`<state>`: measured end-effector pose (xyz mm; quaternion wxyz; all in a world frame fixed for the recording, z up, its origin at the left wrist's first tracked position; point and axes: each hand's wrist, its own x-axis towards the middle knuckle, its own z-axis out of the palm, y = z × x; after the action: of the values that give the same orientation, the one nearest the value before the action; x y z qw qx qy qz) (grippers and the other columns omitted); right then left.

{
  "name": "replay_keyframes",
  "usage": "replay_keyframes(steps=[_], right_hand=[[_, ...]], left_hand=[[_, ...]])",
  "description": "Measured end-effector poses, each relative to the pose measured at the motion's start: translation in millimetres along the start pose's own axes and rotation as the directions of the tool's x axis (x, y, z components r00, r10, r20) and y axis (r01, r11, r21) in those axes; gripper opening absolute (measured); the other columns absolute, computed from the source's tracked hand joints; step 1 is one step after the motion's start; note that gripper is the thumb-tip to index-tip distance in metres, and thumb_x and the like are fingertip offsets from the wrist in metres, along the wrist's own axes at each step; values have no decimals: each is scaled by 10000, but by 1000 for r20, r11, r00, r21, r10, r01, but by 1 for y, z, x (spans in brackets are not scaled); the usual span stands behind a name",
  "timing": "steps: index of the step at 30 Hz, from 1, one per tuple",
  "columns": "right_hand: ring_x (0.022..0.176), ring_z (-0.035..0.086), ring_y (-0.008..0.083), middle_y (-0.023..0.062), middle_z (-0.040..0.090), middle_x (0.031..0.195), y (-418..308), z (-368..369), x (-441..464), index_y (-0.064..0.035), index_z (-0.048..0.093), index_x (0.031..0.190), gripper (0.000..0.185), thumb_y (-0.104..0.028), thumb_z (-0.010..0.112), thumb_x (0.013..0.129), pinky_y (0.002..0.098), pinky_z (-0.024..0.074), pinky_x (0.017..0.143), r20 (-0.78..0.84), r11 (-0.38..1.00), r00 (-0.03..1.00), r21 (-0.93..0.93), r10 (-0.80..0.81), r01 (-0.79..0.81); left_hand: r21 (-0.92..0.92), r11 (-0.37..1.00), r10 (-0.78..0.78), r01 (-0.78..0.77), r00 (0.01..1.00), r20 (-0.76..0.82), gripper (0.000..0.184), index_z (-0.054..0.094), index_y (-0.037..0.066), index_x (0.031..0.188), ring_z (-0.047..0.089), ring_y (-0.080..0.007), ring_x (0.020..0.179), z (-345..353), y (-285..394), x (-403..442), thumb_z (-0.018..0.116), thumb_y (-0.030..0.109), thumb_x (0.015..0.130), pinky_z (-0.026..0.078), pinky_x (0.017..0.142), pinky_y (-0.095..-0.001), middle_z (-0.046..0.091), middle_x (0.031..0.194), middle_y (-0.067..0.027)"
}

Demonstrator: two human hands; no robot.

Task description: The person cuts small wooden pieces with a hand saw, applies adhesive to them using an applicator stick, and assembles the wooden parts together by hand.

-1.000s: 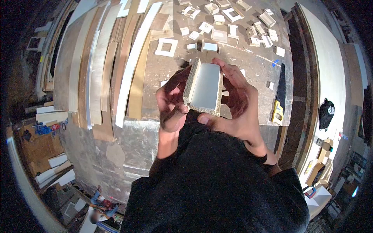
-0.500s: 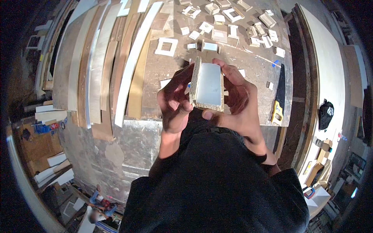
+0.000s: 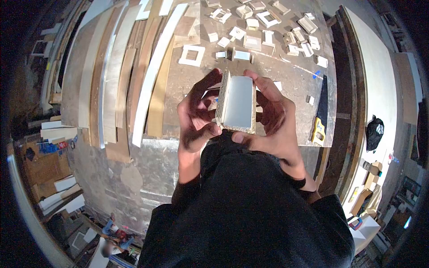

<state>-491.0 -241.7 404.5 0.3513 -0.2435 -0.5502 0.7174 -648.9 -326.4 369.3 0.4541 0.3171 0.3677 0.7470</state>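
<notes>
Between my two hands is a small chipboard piece (image 3: 238, 102) with a smooth white-grey face and rough, speckled edges; a thin strip stands up along its left side. My left hand (image 3: 199, 114) grips that left side, thumb at the lower corner and fingertip near the top. On the other side, my right hand (image 3: 276, 118) curls round the right edge, its thumb under the bottom edge. Just beyond the hands, a small wooden block assembly with a pale face (image 3: 241, 55) lies on the wooden worktable (image 3: 178, 85). A square wooden frame (image 3: 192, 55) lies to its left.
Long wood strips (image 3: 154, 76) cover the table's left part. Several small wooden assemblies (image 3: 268, 18) lie scattered at the back. A yellow-handled handsaw (image 3: 320, 116) rests near the right edge. A black bag (image 3: 374, 133) sits on the right-hand bench. Another person (image 3: 117, 236) is at lower left.
Both hands and the chipboard piece have shifted slightly down. The piece is tilted a little differently, and my left hand has moved slightly left while still holding it.
</notes>
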Motion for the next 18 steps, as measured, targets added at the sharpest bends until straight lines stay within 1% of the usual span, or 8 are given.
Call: replay_keyframes(steps=[1, 3, 6, 8, 10, 12, 15, 18], right_hand=[[1288, 516, 254, 93, 467, 1343, 0, 0, 0, 47, 406, 1433, 1002, -45, 906, 570, 419, 519, 1020, 0, 1000, 1000, 0, 0, 0], [1271, 527, 249, 97, 465, 1344, 0, 0, -1, 41, 408, 1433, 993, -42, 899, 574, 419, 525, 1013, 31, 1000, 999, -9, -11, 11], [1254, 538, 240, 101, 465, 1343, 0, -1, -2, 45, 409, 1431, 999, -55, 900, 566, 409, 533, 1001, 43, 999, 999, -30, -11, 13], [1244, 545, 237, 102, 467, 1342, -1, -4, -1, 44, 412, 1430, 1008, -67, 903, 556, 401, 537, 995, 60, 997, 998, -68, -18, 22], [1234, 552, 233, 104, 470, 1341, -2, -5, -1, 44, 416, 1429, 1017, -80, 907, 546, 394, 541, 988, 76, 994, 997, -106, -25, 33], [1223, 559, 229, 104, 476, 1337, -5, -5, -2, 45, 426, 1423, 1029, -102, 913, 529, 387, 538, 992, 49, 992, 999, -129, 11, -4], [1213, 567, 226, 102, 481, 1334, -6, -4, -3, 45, 427, 1423, 1021, -96, 908, 534, 380, 540, 989, 41, 992, 999, -125, 13, -8], [1221, 562, 225, 100, 475, 1339, -7, -5, -3, 44, 419, 1427, 1024, -79, 905, 534, 382, 542, 989, 61, 991, 998, -133, 0, 8]], left_hand=[[0, 1000, -18, 18, 998, 52, 1017, 353, -77, 1462, 501, -256, 1292, -3, 3, 3, 903, 280, 685, 496, 1006, -394, 433, 1472, -167], [1, 999, -37, 37, 994, 105, 1041, 341, -78, 1465, 499, -255, 1292, -6, 5, 4, 915, 258, 665, 510, 992, -387, 427, 1471, -163], [27, 997, -75, 72, 991, 110, 1045, 350, -83, 1457, 500, -259, 1291, -11, 7, 3, 921, 248, 647, 524, 975, -389, 424, 1461, -150], [113, 989, -113, 91, 973, 199, 1030, 368, -87, 1444, 496, -266, 1296, -17, 9, 8, 922, 245, 641, 523, 981, -390, 437, 1443, -142], [113, 989, -116, 95, 973, 198, 1033, 374, -89, 1441, 491, -269, 1302, -14, 12, 9, 925, 245, 634, 517, 990, -396, 442, 1439, -145], [113, 989, -121, 100, 973, 197, 1037, 379, -92, 1439, 486, -273, 1308, -11, 11, 8, 929, 246, 627, 511, 999, -401, 447, 1435, -147], [76, 996, -61, 49, 984, 168, 1065, 376, -103, 1438, 488, -275, 1309, -10, 8, 8, 941, 261, 611, 508, 1001, -405, 452, 1432, -157], [77, 993, -100, 86, 976, 192, 1085, 367, -113, 1440, 509, -271, 1287, -9, 8, 10, 948, 266, 606, 504, 1001, -399, 449, 1436, -165]])
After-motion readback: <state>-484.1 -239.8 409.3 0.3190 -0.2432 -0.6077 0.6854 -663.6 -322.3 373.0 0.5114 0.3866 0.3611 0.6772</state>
